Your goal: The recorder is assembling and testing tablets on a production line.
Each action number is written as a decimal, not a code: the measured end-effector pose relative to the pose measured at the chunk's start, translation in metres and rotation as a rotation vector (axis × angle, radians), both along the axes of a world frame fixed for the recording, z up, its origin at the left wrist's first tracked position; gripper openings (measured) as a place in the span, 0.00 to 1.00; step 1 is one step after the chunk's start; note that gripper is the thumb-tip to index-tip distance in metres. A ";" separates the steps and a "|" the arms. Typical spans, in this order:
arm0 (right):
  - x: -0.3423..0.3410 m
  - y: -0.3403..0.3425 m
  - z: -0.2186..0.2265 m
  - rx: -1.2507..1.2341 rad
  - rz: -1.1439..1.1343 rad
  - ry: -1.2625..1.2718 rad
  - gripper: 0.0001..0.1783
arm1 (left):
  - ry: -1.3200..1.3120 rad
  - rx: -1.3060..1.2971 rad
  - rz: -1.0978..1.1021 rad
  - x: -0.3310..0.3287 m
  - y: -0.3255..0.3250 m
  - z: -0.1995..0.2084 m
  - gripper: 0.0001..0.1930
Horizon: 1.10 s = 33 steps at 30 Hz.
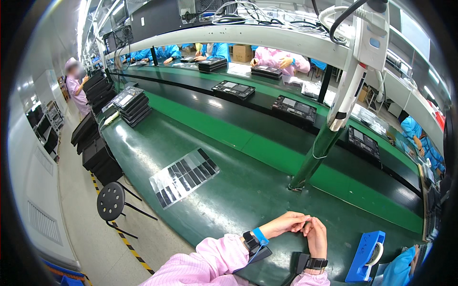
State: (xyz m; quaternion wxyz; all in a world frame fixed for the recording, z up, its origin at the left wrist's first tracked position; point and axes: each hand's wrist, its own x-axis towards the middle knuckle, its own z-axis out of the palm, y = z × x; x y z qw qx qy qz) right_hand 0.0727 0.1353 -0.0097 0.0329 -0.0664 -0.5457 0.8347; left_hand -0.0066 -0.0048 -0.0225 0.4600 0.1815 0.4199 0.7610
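Note:
My left hand [287, 224] and my right hand [317, 239] meet above the green table mat [229, 200] near its front edge. Both sets of fingers are pinched together, with the fingertips touching. Whatever lies between them, if anything, is too small to make out. A blue wrist strap and a black band circle my left wrist; another black band is on my right. To the right stands a blue tape dispenser [355, 260] with a roll of tape [376, 253]. Farther left on the mat lies a clear sheet [183, 177] with rows of dark rectangular stickers.
Opened laptop bases [234, 89] ride on a dark conveyor belt [257, 105] beyond the mat. A green-wrapped post [310, 164] rises ahead of me. Stacked laptop bases [131, 106] sit at the far left corner; a black stool [111, 201] stands on the floor. Co-workers work across the line.

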 end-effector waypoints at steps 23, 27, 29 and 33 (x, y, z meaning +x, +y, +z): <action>0.001 0.000 0.002 0.005 0.003 -0.020 0.15 | -0.101 0.041 0.001 -0.001 0.001 -0.010 0.17; 0.001 0.001 0.002 -0.005 0.013 -0.027 0.15 | -0.104 0.052 -0.002 0.000 0.001 -0.004 0.17; 0.001 0.001 0.001 -0.011 0.018 -0.022 0.15 | -0.114 0.047 0.008 0.001 0.000 -0.004 0.17; 0.000 0.001 0.000 -0.023 0.028 -0.008 0.14 | -0.110 0.046 0.008 0.000 -0.001 -0.004 0.18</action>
